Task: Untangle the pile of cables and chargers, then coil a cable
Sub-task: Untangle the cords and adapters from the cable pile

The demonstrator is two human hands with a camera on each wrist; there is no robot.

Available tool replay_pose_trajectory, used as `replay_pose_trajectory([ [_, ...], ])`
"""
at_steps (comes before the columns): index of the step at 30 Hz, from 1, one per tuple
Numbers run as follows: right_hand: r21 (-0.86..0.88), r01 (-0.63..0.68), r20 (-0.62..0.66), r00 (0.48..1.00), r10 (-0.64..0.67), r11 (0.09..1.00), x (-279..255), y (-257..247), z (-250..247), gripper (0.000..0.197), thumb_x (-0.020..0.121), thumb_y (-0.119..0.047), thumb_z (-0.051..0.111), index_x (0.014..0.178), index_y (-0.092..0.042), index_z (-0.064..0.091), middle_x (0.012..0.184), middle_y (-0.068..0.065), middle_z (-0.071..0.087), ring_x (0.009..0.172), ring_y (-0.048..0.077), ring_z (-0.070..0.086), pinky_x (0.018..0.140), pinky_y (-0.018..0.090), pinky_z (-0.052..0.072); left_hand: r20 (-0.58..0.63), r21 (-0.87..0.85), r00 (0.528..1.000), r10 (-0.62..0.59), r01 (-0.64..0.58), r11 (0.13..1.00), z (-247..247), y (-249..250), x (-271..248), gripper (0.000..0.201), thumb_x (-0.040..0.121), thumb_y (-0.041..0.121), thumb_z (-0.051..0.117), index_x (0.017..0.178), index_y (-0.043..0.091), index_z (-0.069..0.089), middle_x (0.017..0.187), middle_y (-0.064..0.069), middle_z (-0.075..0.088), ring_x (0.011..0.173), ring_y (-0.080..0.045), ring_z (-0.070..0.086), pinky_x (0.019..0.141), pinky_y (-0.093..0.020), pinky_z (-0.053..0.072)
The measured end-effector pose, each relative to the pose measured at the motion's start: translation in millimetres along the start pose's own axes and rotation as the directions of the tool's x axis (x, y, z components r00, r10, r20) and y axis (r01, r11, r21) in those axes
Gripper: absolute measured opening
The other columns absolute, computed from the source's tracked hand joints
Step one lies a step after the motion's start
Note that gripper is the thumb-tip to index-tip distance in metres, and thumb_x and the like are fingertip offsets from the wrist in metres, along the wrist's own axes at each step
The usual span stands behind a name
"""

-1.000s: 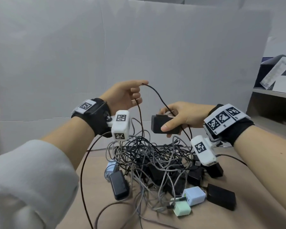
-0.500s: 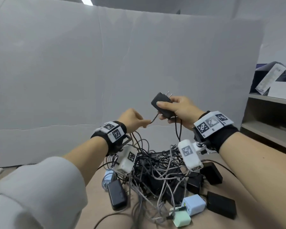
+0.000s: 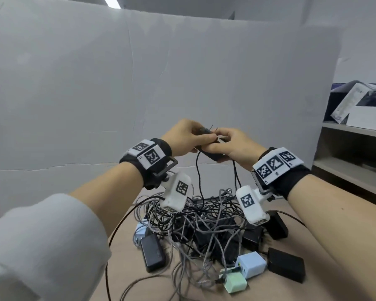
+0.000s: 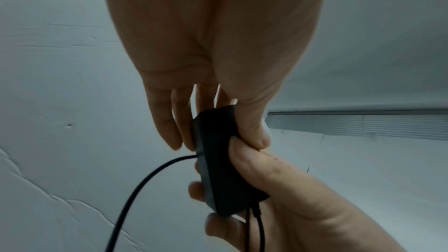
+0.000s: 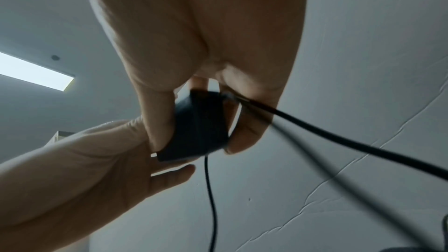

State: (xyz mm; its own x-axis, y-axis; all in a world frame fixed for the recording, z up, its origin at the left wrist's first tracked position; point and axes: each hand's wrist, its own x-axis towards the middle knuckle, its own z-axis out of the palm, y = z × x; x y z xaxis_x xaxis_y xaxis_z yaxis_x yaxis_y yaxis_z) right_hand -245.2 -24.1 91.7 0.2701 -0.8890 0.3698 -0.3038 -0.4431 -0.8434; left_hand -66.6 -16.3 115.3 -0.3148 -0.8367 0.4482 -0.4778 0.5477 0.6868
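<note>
Both hands meet on one black charger (image 3: 213, 154), raised clear of the tangled pile (image 3: 204, 222) below the wrists, probably so its cable (image 3: 199, 177) hangs free and can be traced. The right hand (image 3: 232, 148) grasps the charger's body between thumb and fingers; the left hand (image 3: 182, 137) pinches its upper end, steadying it. The cable drops between the wrists into the pile.

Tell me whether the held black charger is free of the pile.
Not free: black charger, held by both hands, trails its cable into the pile.
</note>
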Motion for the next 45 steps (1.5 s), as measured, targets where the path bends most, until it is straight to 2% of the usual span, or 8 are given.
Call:
replay_pose_trajectory([
  [4, -0.340, -0.123, 0.066, 0.986, 0.155, 0.932, -4, 15, -17, 0.044, 0.083, -0.026, 0.082, 0.121, -0.014, 0.065, 0.114, 0.009, 0.072, 0.100, 0.018, 0.064, 0.083, 0.034, 0.049, -0.190, -0.050, 0.979, -0.072, 0.064, 0.997, -13, -7, 4, 0.035, 0.096, 0.034, 0.067, 0.112, 0.003, 0.065, 0.098, -0.008, 0.069, 0.088, -0.019, 0.068, 0.070, -0.026, 0.060],
  [8, -0.692, -0.277, 0.003, 0.922, 0.386, 0.667, -12, 48, -34, 0.050, 0.085, -0.035, 0.080, 0.126, -0.013, 0.062, 0.122, 0.005, 0.065, 0.106, 0.019, 0.060, 0.089, 0.028, 0.042, -0.318, -0.361, 0.923, -0.217, 0.094, 0.928, -40, -13, 8, 0.041, 0.095, 0.032, 0.068, 0.117, -0.001, 0.056, 0.114, -0.020, 0.068, 0.097, -0.026, 0.072, 0.078, -0.047, 0.063],
  [13, -0.516, -0.159, -0.020, 0.985, 0.173, 0.842, -6, 46, -16, 0.051, 0.086, -0.033, 0.078, 0.130, -0.016, 0.058, 0.110, 0.003, 0.062, 0.098, 0.019, 0.061, 0.087, 0.032, 0.049, -0.382, -0.571, 0.888, -0.257, -0.008, 0.821, -51, -6, 10, 0.052, 0.095, 0.030, 0.069, 0.124, -0.009, 0.052, 0.108, -0.022, 0.069, 0.088, -0.029, 0.076, 0.069, -0.042, 0.063],
  [17, -0.411, -0.002, 0.038, 0.999, 0.020, 0.912, 2, 18, 6, 0.027, 0.091, -0.028, 0.071, 0.115, -0.017, 0.065, 0.085, 0.002, 0.061, 0.070, 0.018, 0.059, 0.063, 0.035, 0.057, -0.389, -0.642, 0.895, -0.217, -0.094, 0.761, -50, 12, 10, 0.054, 0.096, 0.030, 0.068, 0.127, -0.010, 0.050, 0.111, -0.024, 0.068, 0.089, -0.029, 0.076, 0.073, -0.042, 0.063],
  [23, -0.582, -0.268, 0.112, 0.908, 0.403, 0.767, -7, 57, 10, 0.019, 0.095, -0.025, 0.065, 0.102, -0.008, 0.070, 0.083, 0.008, 0.070, 0.063, 0.019, 0.062, 0.059, 0.031, 0.054, -0.439, -0.782, 0.869, -0.227, -0.246, 0.573, -75, 40, 4, 0.038, 0.096, 0.031, 0.067, 0.106, -0.004, 0.055, 0.102, -0.021, 0.067, 0.091, -0.034, 0.074, 0.078, -0.049, 0.062],
  [26, -0.520, -0.315, 0.015, 0.926, 0.378, 0.794, -5, 76, 7, 0.017, 0.099, -0.017, 0.060, 0.087, -0.007, 0.067, 0.074, 0.009, 0.067, 0.055, 0.020, 0.060, 0.046, 0.027, 0.048, -0.448, -0.790, 0.859, -0.248, -0.250, 0.560, -82, 38, 2, 0.033, 0.096, 0.030, 0.067, 0.100, -0.001, 0.055, 0.100, -0.020, 0.067, 0.089, -0.033, 0.073, 0.079, -0.049, 0.062],
  [37, -0.173, 0.031, -0.342, 0.936, -0.090, 0.984, 27, -29, -34, 0.032, 0.102, -0.026, 0.055, 0.076, -0.009, 0.066, 0.059, 0.001, 0.058, 0.047, 0.015, 0.051, 0.046, 0.026, 0.043, -0.045, -0.782, 0.989, -0.143, 0.054, 0.621, -30, -1, -9, 0.036, 0.088, 0.006, 0.071, 0.122, -0.005, 0.061, 0.106, -0.015, 0.074, 0.098, -0.026, 0.074, 0.080, -0.033, 0.061],
  [45, 0.097, 0.128, -0.161, 0.981, -0.111, 0.987, 13, -79, -30, 0.026, 0.101, -0.025, 0.061, 0.093, -0.001, 0.066, 0.067, 0.007, 0.059, 0.055, 0.016, 0.055, 0.049, 0.023, 0.048, 0.320, -0.654, 0.946, 0.049, 0.183, 0.734, 9, -6, -11, 0.078, 0.063, 0.030, 0.095, 0.124, -0.005, 0.061, 0.118, -0.019, 0.069, 0.113, -0.029, 0.066, 0.104, -0.041, 0.051],
])
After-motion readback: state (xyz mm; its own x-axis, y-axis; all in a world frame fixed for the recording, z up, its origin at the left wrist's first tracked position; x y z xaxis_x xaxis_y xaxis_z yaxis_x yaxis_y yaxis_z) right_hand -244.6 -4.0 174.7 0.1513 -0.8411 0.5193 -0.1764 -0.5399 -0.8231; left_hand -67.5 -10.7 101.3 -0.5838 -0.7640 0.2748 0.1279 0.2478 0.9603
